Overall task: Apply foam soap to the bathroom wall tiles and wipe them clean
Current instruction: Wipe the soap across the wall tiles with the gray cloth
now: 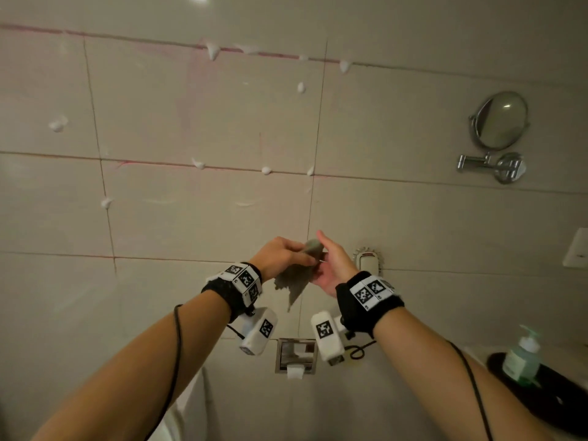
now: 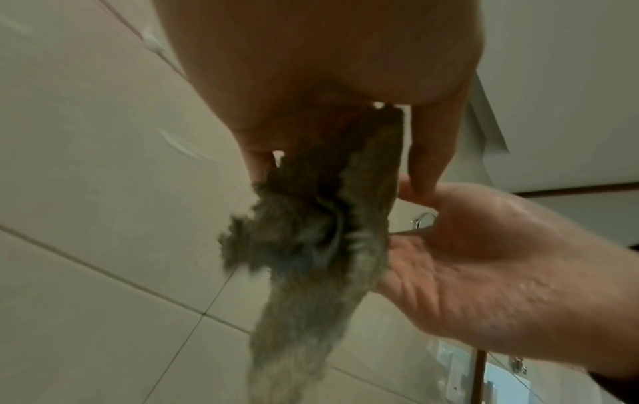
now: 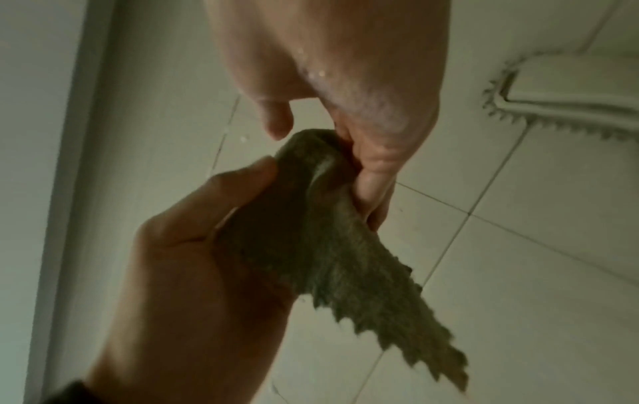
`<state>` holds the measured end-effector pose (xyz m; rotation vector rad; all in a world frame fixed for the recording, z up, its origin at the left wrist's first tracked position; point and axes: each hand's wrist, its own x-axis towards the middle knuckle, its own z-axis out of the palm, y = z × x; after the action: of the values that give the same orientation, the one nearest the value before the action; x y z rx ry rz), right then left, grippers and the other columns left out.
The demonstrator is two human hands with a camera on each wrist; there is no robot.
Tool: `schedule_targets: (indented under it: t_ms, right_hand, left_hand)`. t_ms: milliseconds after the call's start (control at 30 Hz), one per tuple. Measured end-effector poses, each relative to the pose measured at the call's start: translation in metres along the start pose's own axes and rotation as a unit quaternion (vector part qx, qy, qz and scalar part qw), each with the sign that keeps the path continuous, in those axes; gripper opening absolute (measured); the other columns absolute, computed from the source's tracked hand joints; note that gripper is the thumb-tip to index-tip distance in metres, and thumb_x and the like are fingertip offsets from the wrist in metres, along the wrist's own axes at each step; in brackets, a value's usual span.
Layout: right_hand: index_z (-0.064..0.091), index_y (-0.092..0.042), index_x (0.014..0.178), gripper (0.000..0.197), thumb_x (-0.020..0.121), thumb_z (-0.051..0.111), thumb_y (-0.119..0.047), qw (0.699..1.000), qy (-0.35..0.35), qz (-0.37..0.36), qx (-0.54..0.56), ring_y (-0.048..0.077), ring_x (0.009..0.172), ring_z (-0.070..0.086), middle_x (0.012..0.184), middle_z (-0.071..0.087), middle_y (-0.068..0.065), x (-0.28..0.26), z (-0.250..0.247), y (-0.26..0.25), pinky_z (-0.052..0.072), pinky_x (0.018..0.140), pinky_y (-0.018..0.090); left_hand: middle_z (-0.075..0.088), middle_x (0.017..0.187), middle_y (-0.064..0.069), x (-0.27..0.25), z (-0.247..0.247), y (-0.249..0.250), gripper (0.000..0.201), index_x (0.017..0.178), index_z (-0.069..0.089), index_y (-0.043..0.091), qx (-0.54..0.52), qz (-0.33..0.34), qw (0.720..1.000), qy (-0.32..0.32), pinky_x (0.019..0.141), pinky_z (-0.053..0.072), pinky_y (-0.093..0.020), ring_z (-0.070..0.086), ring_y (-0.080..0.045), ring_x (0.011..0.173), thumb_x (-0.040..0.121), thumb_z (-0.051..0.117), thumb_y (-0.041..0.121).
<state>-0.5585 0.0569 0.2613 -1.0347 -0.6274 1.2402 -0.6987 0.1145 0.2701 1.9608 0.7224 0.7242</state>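
Grey cloth pinched between left hand and right hand fingers

A bathroom: tiled wall, shaving mirror, soap dispenser.

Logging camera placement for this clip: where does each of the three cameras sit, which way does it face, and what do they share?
Head: on the head, facing forward at the tiled wall with foam dabs; shows both forearms, left hand, right hand.
Left wrist: under the left palm, looking along it; shows left fingers pinching the grey cloth and the right palm.
Right wrist: under the right palm, looking along it; shows both hands on the cloth, plus a brush.
Shared: cloth, both hands, tiles appear in all three.
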Motion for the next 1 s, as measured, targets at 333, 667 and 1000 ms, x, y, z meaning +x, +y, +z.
schedule_targets:
  t_ms: [333, 667, 1000]
  right_hand:
    - [0.063, -0.004, 0.106, 0.033, 0.098, 0.041, -0.026, 0.996, 0.060, -0.003, 0.070, 0.034, 0.082, 0.061, 0.088, 0.067, 0.020, 0.080, -0.044, -0.056, 0.049, 0.070, 0.038]
    - [0.057, -0.007, 0.117, 0.051, 0.101, 0.033, -0.048, 0.966, 0.175, -0.186, 0.035, 0.029, 0.071, 0.062, 0.094, 0.064, 0.016, 0.150, -0.042, -0.231, 0.053, 0.063, 0.033]
    - [0.031, -0.007, 0.152, 0.077, 0.100, 0.011, -0.060, 0.860, 0.289, -0.416, 0.068, 0.039, 0.134, 0.045, 0.152, 0.040, 0.020, 0.164, -0.019, -0.386, 0.037, 0.110, 0.040]
  left_hand:
    - [0.078, 0.093, 0.001, 0.107, 0.005, 0.019, 0.030, 0.090, 0.081, 0.018, 0.080, -0.008, 0.997, -0.010, 0.097, 0.046, -0.031, 0.070, -0.015, 0.092, 0.087, 0.072, 0.046]
    - [0.001, 0.170, 0.000, 0.232, -0.044, 0.124, 0.063, 0.155, 0.026, 0.044, 0.306, 0.058, 0.933, 0.179, 0.121, 0.012, -0.062, -0.004, -0.027, 0.155, 0.098, 0.052, 0.051]
    - [-0.026, 0.165, -0.007, 0.300, -0.079, 0.191, 0.080, 0.157, -0.003, 0.047, 0.393, 0.061, 0.880, 0.260, 0.118, 0.003, -0.068, -0.020, -0.033, 0.152, 0.097, 0.049, 0.058]
